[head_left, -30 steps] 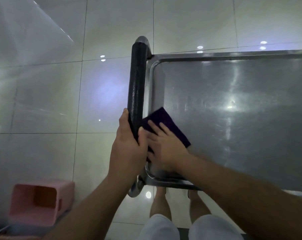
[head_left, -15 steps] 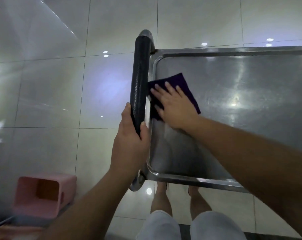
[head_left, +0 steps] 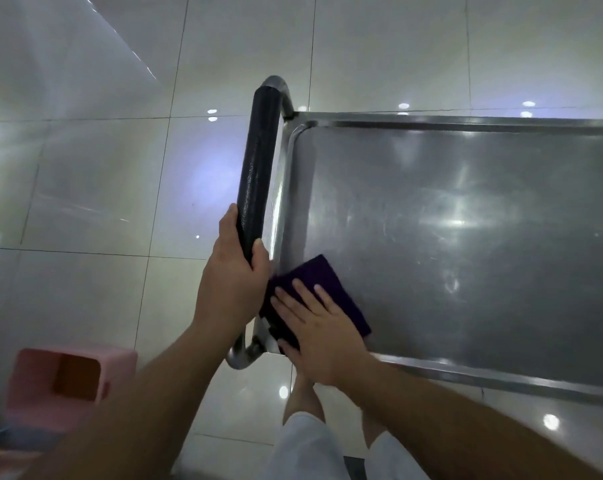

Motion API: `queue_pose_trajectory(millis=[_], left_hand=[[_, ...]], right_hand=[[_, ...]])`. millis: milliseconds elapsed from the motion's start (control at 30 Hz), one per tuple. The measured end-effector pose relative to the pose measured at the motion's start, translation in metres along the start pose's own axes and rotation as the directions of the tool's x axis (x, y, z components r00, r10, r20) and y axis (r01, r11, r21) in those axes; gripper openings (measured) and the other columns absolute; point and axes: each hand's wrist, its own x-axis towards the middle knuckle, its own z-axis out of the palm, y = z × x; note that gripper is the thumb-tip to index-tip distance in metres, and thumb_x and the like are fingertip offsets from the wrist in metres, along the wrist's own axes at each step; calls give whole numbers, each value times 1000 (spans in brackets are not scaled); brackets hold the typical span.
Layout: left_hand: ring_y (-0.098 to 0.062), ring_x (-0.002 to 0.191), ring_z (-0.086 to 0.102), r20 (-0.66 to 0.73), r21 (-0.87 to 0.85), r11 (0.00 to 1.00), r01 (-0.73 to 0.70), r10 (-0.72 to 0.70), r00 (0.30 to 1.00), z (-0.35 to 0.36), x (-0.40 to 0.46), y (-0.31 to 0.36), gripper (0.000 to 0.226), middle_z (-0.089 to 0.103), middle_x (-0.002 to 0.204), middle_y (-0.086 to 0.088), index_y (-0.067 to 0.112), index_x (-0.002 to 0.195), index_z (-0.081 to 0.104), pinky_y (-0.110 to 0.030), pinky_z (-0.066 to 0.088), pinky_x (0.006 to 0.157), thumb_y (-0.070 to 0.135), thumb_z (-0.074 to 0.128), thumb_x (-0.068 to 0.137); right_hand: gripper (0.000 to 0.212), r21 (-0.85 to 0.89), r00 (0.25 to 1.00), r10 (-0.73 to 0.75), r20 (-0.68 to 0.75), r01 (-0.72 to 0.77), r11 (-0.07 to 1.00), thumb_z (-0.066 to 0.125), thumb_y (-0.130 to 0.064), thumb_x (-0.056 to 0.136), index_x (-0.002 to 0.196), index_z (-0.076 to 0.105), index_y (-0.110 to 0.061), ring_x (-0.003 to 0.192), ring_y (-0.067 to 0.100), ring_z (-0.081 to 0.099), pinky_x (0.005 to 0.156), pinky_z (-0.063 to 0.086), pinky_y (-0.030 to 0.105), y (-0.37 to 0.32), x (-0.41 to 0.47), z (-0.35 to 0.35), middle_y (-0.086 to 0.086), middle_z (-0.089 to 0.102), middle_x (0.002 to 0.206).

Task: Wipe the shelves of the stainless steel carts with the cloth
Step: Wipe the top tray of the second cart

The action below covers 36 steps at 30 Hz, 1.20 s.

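Purple cloth (head_left: pixel 331 289) lies flat on the top shelf (head_left: pixel 466 237) of the stainless steel cart, in the near corner beside the handle, with the right hand (head_left: pixel 320 334) pressing down on it, fingers (head_left: pixel 305 292) straight and spread across the fabric. Just to its left, the left hand (head_left: pixel 232 282) grasps the black padded handle (head_left: pixel 256 174) of the cart near its lower end, fingers wrapped around the far side and thumb on the near side. On the glossy tiled floor (head_left: pixel 102 188) to the lower left stands a pink bin (head_left: pixel 64 386), well apart from the cart.
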Motion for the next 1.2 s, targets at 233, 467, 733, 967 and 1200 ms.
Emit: queue_pose_trajectory(millis=[233, 467, 733, 967, 1200], left_hand=[[-20, 81, 68, -4, 47, 998, 33, -33, 999, -4, -2, 5, 56, 63, 119, -2, 38, 155, 17, -41, 63, 74, 40, 45, 107], [-22, 75, 67, 14, 56, 998, 30, -31, 999, -6, -5, 8, 54, 63, 111, -2, 35, 155, 20, -51, 63, 74, 38, 45, 108], [-38, 90, 59, -37, 239, 971, -25, 35, 999, -8, -13, 21, 57, 48, 139, -16, 21, 159, 20, -52, 51, 73, 37, 40, 107], [-47, 139, 37, -22, 518, 813, -267, 324, 946, -14, -19, 28, 65, 31, 161, -22, 7, 161, 26, -64, 40, 104, 13, 53, 103], [-40, 149, 34, 250, 475, 712, -517, 454, 855, 23, -40, 57, 60, 30, 165, -17, 17, 160, 33, -59, 38, 114, 27, 53, 104]], right_hand=[[62, -67, 997, -34, 74, 39, 997, 31, -54, 105, 161, 23, -28, 157, 17, 6, 125, 1, 44, 20, -61, 17, -9, 23, 168], [64, -42, 946, 323, 14, -322, 946, 18, -63, 103, 161, 2, -41, 155, 8, -14, 124, -8, 38, 102, -161, 0, -21, -4, 167], [67, 70, 750, 661, 3, -659, 748, 19, -60, 104, 161, -9, -38, 153, 11, -21, 126, -5, 39, 148, -224, -17, -22, -18, 164], [68, 63, 738, 663, 125, -673, 737, 24, -54, 107, 161, -12, -33, 155, 18, -18, 126, 0, 44, 143, -217, -35, -17, -22, 165], [68, 26, 752, 658, 49, -659, 752, 14, -61, 104, 157, -20, -36, 154, 17, -22, 123, -11, 45, 143, -221, -24, -19, -26, 163]])
